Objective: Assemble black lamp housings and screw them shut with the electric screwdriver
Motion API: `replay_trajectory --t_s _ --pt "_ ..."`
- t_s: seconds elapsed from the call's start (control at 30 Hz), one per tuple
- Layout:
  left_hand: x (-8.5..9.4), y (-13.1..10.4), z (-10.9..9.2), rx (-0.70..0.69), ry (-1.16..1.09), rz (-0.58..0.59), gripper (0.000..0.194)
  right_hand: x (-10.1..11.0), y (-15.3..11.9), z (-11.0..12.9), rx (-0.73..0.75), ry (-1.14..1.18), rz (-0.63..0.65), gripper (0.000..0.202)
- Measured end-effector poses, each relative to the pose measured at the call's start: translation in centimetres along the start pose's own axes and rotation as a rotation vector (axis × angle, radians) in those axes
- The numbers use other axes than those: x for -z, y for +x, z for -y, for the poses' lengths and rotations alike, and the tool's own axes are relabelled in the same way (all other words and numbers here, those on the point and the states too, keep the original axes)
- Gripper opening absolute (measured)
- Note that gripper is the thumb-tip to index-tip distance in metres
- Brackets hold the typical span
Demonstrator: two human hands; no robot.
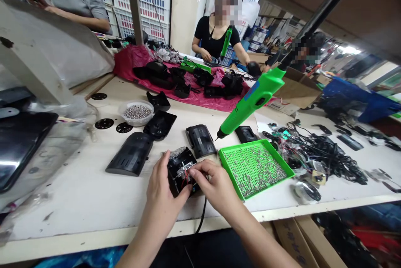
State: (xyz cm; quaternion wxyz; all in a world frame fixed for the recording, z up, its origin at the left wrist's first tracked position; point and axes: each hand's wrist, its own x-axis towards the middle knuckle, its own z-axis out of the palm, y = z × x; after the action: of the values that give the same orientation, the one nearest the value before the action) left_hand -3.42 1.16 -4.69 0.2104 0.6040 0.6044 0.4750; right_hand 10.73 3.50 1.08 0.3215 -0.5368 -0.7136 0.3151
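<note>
My left hand (163, 184) is closed around the side of an opened black plastic housing (174, 163), thumb at its near edge. Inside the housing sit a silvery metal part (184, 169) and thin red wires (184, 181). My right hand (216, 180) reaches in from the right, thumb and fingers pinched beside the metal part and wires; what lies between the fingertips is hidden. A black cord (203, 217) runs down from the housing over the table edge. Just beyond stands a black slotted shell (201, 140), and another black shell (130, 154) lies to the left.
A green electric screwdriver (250, 101) hangs above a green tray (225, 168) of screws. Behind the left shell is a bowl (136, 120) of small metal pieces. Tangled cables (332, 155) cover the right side. Across the table a co-worker (219, 38) sits behind pink cloth (125, 61).
</note>
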Motion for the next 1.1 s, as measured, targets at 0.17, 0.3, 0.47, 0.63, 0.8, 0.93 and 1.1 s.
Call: replay_trajectory --t_s 0.17,0.3,0.47,0.63,0.8,0.93,1.1 --pt "-0.1 -0.3 0.1 -0.055 0.038 -0.020 0.079 -0.3 0.2 0.1 -0.064 -0.014 0.026 0.014" --pt "-0.1 -0.3 0.3 -0.076 0.053 -0.019 0.081 0.1 0.6 0.5 0.180 -0.396 -0.026 0.015" --pt "-0.1 -0.3 0.3 -0.059 0.087 -0.028 0.084 2.1 1.7 0.2 0.382 -0.623 -0.151 0.021" --pt "-0.2 -0.4 0.0 -0.067 0.091 -0.032 0.082 1.9 0.8 -0.4 -0.005 -0.136 -0.064 0.015" --pt "-0.2 -0.3 0.2 -0.087 0.092 -0.027 0.082 0.2 -0.1 -0.4 -0.025 -0.028 0.041 0.015" --pt "-0.2 -0.3 0.3 -0.090 0.098 -0.027 0.082 1.2 0.8 -0.1 0.290 -0.515 -0.020 0.016" --pt "-0.1 -0.4 0.0 -0.066 0.107 -0.018 0.082 2.4 2.1 0.0 0.444 -0.691 -0.009 0.016"
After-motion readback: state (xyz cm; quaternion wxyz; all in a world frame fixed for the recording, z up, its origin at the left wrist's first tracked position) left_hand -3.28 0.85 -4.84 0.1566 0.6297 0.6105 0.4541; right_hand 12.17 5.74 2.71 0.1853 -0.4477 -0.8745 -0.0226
